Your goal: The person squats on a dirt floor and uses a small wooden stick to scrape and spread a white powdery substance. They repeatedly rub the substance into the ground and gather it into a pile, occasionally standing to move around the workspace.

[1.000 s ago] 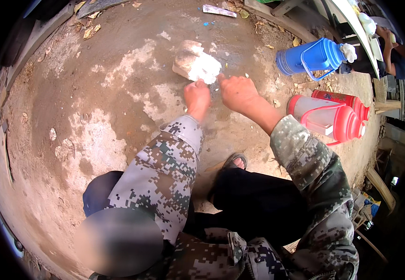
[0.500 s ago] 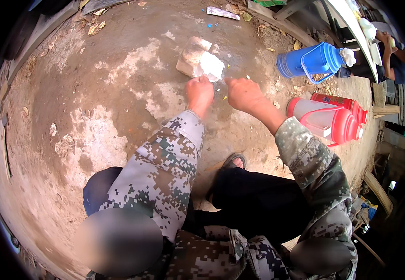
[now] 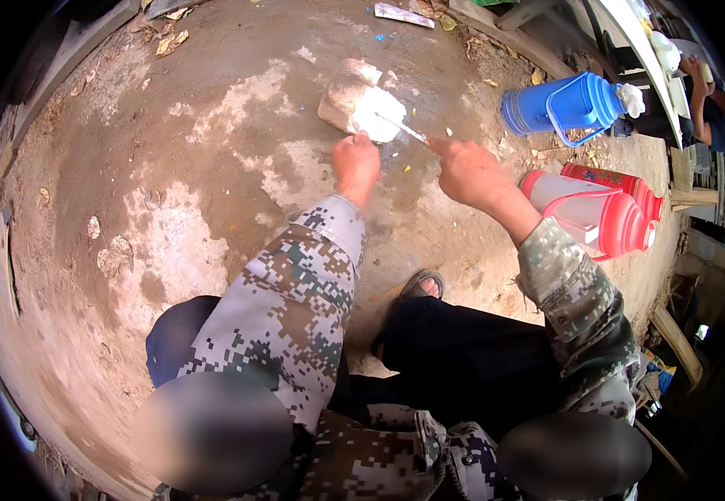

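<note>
A pale block, brownish at its far end and bright white at its near right part, lies on the dirt floor ahead of me. My left hand is closed right at the block's near edge; the fingertips are turned away, so I cannot make out what they hold. In my closed right hand is a slim, light-coloured rod-like tool. Its far end reaches to the white part of the block and appears to touch it. Whether it is a blade or a plain rod is too small to tell.
To the right lie a blue vacuum flask, a pink-and-white flask and a red patterned flask. Another person's arm shows beyond a white table edge. A pale strip lies at the far side.
My right hand has moved right, away from the block, and the slim tool now shows between them. My left hand stays almost in place; the block looks slightly shifted or turned.
</note>
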### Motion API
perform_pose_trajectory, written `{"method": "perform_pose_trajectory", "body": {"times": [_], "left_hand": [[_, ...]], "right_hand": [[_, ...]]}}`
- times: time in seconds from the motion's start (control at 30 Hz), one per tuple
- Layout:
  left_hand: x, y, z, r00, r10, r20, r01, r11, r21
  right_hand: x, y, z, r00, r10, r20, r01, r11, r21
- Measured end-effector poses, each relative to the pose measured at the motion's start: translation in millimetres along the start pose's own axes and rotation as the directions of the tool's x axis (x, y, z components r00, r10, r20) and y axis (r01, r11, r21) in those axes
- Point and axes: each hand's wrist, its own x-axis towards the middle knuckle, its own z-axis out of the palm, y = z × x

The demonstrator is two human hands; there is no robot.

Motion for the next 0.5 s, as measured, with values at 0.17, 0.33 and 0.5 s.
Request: {"method": "perform_pose_trajectory", "body": {"times": [0.17,0.33,0.5], "left_hand": [[-2,10,4,1.0,0.019,-0.017,-0.02,0.997,-0.069],[7,2,-1,0.996,0.049,-0.074,-0.046,0.998,0.051],[19,-22,3,0.995,0.095,-0.026,-0.09,0.988,0.127]], "right_hand": [[47,-2,31,0.998,0.051,-0.028,-0.052,0.998,-0.029],[34,10,10,0.999,0.006,-0.037,-0.005,1.0,0.028],[6,-13,4,0.998,-0.043,-0.042,0.038,0.994,-0.106]]}}
